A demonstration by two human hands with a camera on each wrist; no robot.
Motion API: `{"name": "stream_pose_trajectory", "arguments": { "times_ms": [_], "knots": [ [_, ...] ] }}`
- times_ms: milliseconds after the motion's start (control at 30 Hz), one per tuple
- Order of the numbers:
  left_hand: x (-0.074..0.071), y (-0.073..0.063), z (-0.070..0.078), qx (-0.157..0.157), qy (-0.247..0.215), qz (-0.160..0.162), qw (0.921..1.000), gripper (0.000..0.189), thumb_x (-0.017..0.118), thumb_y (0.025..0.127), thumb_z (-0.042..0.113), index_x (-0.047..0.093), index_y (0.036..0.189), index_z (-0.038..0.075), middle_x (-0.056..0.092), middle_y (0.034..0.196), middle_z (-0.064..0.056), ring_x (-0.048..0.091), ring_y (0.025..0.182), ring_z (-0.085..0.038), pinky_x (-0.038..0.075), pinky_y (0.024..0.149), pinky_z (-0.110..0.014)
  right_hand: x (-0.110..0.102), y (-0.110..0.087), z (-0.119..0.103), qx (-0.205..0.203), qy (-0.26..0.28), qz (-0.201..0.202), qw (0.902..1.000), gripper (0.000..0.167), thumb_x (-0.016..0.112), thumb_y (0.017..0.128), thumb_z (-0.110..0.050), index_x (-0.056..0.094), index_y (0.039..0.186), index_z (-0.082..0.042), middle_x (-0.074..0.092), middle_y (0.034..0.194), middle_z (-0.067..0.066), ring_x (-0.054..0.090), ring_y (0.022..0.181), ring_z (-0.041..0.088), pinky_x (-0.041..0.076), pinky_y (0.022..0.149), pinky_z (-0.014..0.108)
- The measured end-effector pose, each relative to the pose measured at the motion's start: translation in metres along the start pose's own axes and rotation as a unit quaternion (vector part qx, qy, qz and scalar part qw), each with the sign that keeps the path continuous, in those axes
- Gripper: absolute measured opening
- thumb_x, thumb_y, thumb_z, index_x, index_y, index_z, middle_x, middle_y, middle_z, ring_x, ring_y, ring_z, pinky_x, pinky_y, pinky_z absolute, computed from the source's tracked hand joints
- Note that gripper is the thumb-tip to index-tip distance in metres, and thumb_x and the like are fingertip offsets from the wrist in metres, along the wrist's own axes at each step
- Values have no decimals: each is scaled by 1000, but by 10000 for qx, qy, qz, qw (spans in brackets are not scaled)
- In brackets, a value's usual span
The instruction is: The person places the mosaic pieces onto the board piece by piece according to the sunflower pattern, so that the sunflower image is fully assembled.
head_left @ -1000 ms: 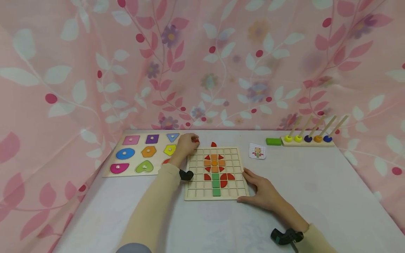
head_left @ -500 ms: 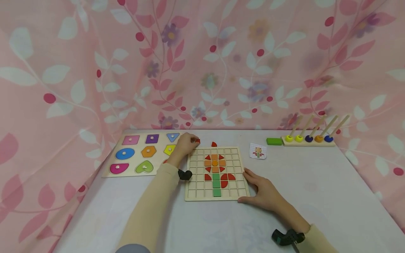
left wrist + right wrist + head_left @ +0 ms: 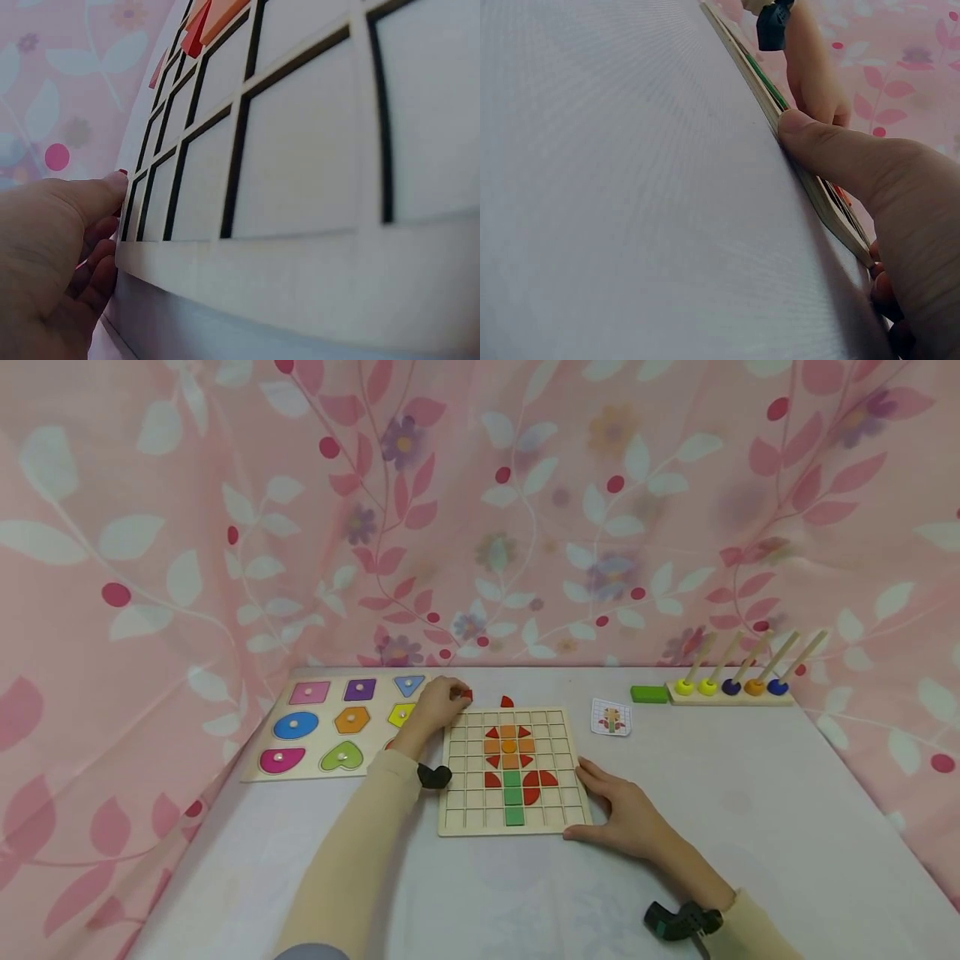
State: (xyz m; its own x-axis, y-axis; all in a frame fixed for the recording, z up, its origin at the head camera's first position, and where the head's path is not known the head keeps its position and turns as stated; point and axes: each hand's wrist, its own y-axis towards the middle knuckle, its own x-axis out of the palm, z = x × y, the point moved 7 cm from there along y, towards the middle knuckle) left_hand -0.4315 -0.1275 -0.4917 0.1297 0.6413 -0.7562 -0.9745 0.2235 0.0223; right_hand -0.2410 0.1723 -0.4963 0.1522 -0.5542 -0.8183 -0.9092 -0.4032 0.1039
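My left hand (image 3: 438,706) pinches a small red wooden piece (image 3: 467,695) between thumb and fingertips, just beyond the back left corner of the wooden grid board (image 3: 465,818). The piece's shape is partly hidden by the fingers. On the board lies a flower of orange squares (image 3: 508,732), red pieces and a stem of green squares (image 3: 513,797). A loose red quarter-circle (image 3: 507,702) lies behind the board's back edge. My right hand (image 3: 630,814) rests spread at the front right corner, its thumb touching the front edge and its fingers against the right side.
A shape puzzle board (image 3: 309,774) with knobbed pieces lies to the left, partly under the left forearm. A picture card (image 3: 611,717) showing a flower lies at right. Behind it are a green block (image 3: 649,694) and a peg stand (image 3: 727,700) with coloured beads.
Over the last second the left hand shifts only slightly, and the red piece stays in its fingertips. The right hand keeps its place at the board's corner.
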Motion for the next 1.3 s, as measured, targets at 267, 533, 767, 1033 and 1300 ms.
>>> {"name": "stream_pose_trajectory", "arguments": {
  "times_ms": [267,533,767,1033,1300],
  "knots": [
    [-9,-19,2,50,-110,6,9999,29,71,103,21,73,125,2,75,116,-13,66,105,-28,53,98,-44,6,-1,1,160,92,-106,9998,109,87,76,-67,51,156,-2,44,166,14,47,148,40,45,111,58],
    [-12,-65,5,136,-186,-76,9997,25,73,103,22,75,122,7,75,109,-5,65,94,-18,54,86,-35,12,-8,3,244,48,-249,9994,111,84,76,-72,51,156,-2,44,166,14,47,148,40,46,111,58],
    [-16,-98,29,443,-124,-172,9988,22,75,100,20,77,119,9,73,102,1,61,90,-15,53,82,-33,5,-3,2,96,-13,-39,9999,110,85,76,-70,52,154,0,46,165,15,49,147,40,47,110,57],
    [7,-130,41,573,-66,-406,9975,23,77,99,23,75,119,12,70,98,6,60,86,-13,53,77,-29,4,-2,3,66,-3,-38,10000,110,85,77,-70,52,154,1,44,166,16,47,148,39,46,112,55],
    [20,-144,45,689,213,-408,9966,11,77,100,22,79,107,14,69,98,6,57,87,-12,52,80,-30,4,-1,1,10,46,-17,10000,109,86,77,-68,52,155,0,44,166,15,48,148,38,46,111,55]
  ]
}}
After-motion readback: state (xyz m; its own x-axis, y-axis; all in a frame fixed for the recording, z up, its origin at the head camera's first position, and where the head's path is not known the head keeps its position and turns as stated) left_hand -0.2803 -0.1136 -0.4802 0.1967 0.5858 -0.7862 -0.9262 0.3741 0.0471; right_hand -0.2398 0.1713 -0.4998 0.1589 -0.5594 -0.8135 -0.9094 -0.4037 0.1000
